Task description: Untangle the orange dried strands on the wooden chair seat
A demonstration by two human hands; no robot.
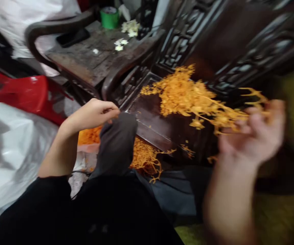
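Note:
A branching spray of orange dried flowers (185,95) reaches leftward from my right hand (251,136), whose fingers are closed around its stems at the right. Over my knee, my left hand (104,112) has its fingers curled together; whatever they may hold is hidden. Below that hand, loose orange petals (89,135) lie in a pale bag, partly covered by my wrist and leg. A heap of orange stems (145,154) sits to the right of my knee. Small orange scraps (187,149) are scattered on the dark wooden seat (154,127).
A carved wooden chair (85,61) bears green tape (109,17), a dark phone-like slab (72,36) and pale flowers (130,28). A red plastic stool (31,92) and a white sack (11,153) stand at the left. A carved backrest (226,37) rises behind the seat.

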